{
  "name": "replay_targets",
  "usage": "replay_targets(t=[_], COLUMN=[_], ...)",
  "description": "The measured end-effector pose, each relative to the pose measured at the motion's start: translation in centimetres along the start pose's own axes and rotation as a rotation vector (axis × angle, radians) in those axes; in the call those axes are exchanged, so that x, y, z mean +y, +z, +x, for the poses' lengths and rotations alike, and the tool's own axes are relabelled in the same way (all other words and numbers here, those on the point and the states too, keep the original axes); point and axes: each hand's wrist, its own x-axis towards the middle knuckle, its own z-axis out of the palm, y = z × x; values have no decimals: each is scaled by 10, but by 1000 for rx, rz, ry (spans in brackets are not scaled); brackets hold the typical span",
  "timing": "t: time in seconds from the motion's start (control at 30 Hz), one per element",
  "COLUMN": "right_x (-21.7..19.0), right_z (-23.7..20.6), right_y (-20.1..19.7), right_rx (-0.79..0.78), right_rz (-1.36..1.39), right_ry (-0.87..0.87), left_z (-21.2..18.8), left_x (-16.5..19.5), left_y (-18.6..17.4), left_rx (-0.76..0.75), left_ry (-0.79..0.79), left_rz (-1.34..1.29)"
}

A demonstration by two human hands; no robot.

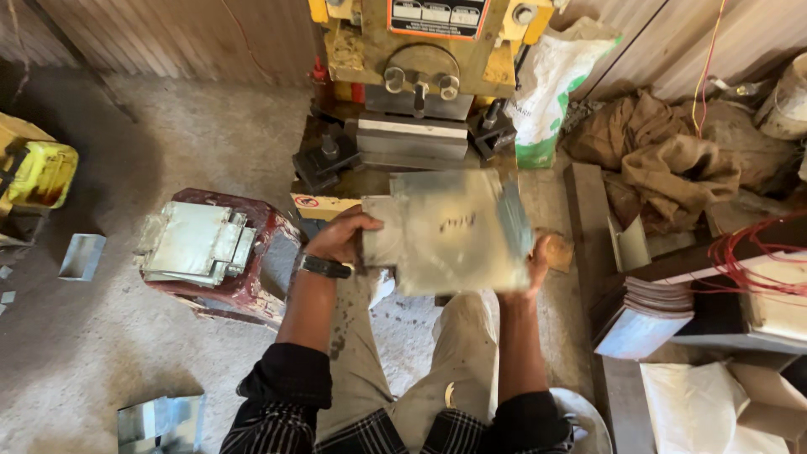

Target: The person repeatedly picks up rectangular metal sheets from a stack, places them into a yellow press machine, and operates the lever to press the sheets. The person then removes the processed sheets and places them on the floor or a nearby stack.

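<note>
Before the press, both hands [340, 238] grip a flat, dull-grey metal sheet [450, 231].

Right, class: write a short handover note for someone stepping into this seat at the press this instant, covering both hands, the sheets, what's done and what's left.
Left hand: grips the left edge of the flat grey square metal sheet.
Right hand: grips its right edge, so the sheet is held up in front of the yellow metal press, not in it.
Done, it seems: bent grey sheet pieces stacked on the dark red stool, left.
Left, probably: stack of flat grey sheets, right.
</note>
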Motion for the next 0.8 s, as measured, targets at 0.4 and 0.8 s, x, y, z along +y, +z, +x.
replay_targets(t=[0.4,0.8], right_x=[17,62], right_z=[16,98], right_y=[-23,46], right_rx=[295,492], right_rz=[-511,-648], right_ry=[-200,-472], left_z=[-41,-15], left_x=[-2,-7], left_y=[55,51], left_rx=[226,360], left_ry=[369,564], left_rz=[-259,-97])
